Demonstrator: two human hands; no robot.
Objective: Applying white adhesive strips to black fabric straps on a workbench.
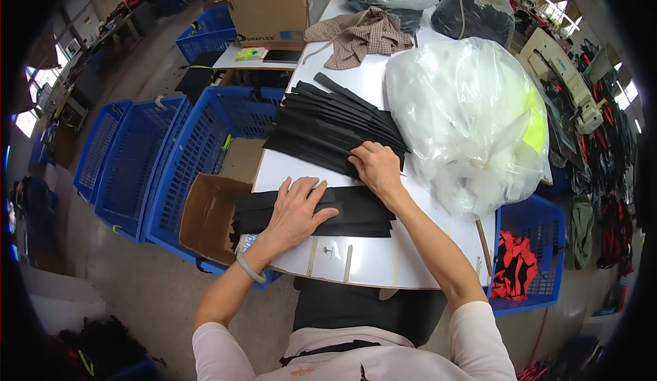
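Note:
My left hand (295,211) lies with its fingers spread on a small stack of black fabric strips (359,211) near the table's front edge. The stack's left end reaches past the table toward a cardboard box. Farther back, a fanned row of long black strips (321,129) overlaps across the white table. At the near right end of that row, my right hand (378,169) has its fingers curled over a black strip's edge. Its fingertips are partly hidden, and the strip's near edge runs under them.
A large clear plastic bag (472,121) with pale contents fills the table's right side. Behind the strips lies a checked cloth (366,35). Blue crates (195,148) and an open cardboard box (205,217) stand left; another blue crate (547,251) with red-black pieces stands right.

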